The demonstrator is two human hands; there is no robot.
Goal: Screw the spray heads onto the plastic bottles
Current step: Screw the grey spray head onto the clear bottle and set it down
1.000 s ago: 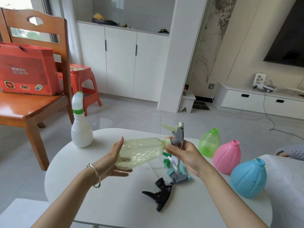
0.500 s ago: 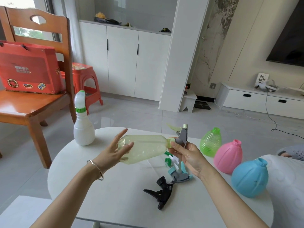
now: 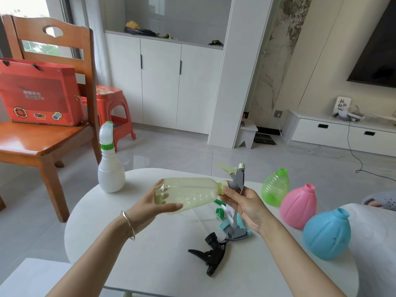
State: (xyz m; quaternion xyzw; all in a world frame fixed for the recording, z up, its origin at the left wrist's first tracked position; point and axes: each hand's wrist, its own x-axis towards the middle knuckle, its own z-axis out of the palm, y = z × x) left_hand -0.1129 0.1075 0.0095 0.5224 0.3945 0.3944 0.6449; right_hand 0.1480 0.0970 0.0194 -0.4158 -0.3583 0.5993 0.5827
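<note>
one white bottle (image 3: pixel 111 174) stands capped on the surface (image 3: pixel 150 264). the left hand (image 3: pixel 147 207) grip clamps the pale yellow bottle (image 3: pixel 188 195) sideways; the right hand (image 3: pixel 246 202) grip pinches its spray head (image 3: pixel 236 181) at the neck. green (image 3: pixel 275 187), pink (image 3: pixel 297 206) and blue bottles (image 3: pixel 326 234) remain open; loose heads (image 3: pixel 212 251) wait.

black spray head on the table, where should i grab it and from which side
Take the black spray head by its thick middle body, coming straight down from above with the right hand, once it is free. It lies flat on the table, its thin trigger pointing left and its ribbed collar at the far end, so the middle is probably the firmest part, and nothing covers it.
</note>
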